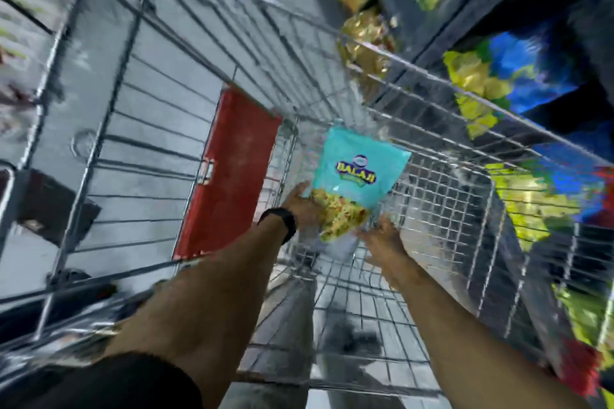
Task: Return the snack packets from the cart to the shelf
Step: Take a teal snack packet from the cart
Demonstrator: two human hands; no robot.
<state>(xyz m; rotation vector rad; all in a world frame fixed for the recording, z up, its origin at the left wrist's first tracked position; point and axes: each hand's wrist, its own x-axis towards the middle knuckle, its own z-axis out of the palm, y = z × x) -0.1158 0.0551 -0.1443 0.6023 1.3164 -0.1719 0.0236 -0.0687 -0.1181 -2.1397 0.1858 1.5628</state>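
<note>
Both arms are down inside the wire cart [442,216], and there's one turquoise snack packet [357,173] between the hands. The left hand [304,206], with a dark band on its wrist, presses against the packet's lower left edge; the right hand [382,236] sits at its lower right corner, fingers spread. So the hands are closed in on the packet from both sides, cupping more than pinching. How firm that hold is, I can't tell through the blur.

The packet stands tilted, top leaning away, above the cart's mesh floor and near the red flap [229,173] of the child seat. It's inside the basket, not yet over the rim.

Progress, then? No other packet shows on the basket floor, so this may well be the last one, though the near corner is hidden by the arms. The shelf [518,53] runs along the right, just beside the cart, already crowded with yellow, green and blue bags. What's left, by my reading: lift this one clear of the wire side, swing right, and set it among the others.
</note>
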